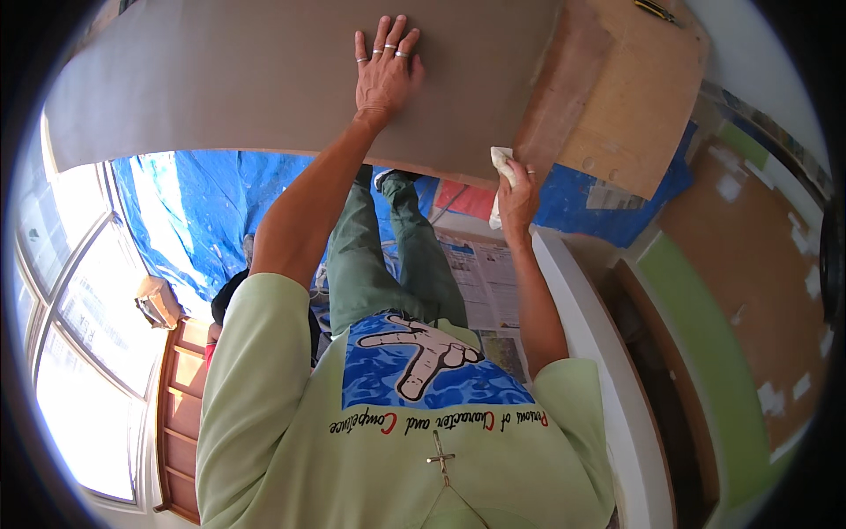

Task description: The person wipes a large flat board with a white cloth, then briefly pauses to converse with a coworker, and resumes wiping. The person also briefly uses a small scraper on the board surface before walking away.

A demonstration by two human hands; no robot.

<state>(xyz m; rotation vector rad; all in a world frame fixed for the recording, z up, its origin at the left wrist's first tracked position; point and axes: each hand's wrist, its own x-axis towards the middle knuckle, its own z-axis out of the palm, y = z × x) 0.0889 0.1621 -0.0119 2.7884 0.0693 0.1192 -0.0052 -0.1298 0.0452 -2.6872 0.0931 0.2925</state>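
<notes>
My left hand [385, 75] lies flat on a large grey-brown board [264, 79], its fingers pointing toward the far side and rings on several of them. Near the board's front right corner, my right hand [520, 196] is closed around a crumpled white cloth [501, 164]. One end of the cloth sticks up above the fingers by the board's edge, and another part hangs below them. Whether the cloth touches the board I cannot tell.
A tan board [630, 97] adjoins the grey-brown one on the right, with a yellow-and-black cutter [656, 11] on it. Blue tarpaulin [207, 207] and newspaper [493, 286] cover the floor. A white ledge [599, 370] runs along my right; windows [88, 300] stand at left.
</notes>
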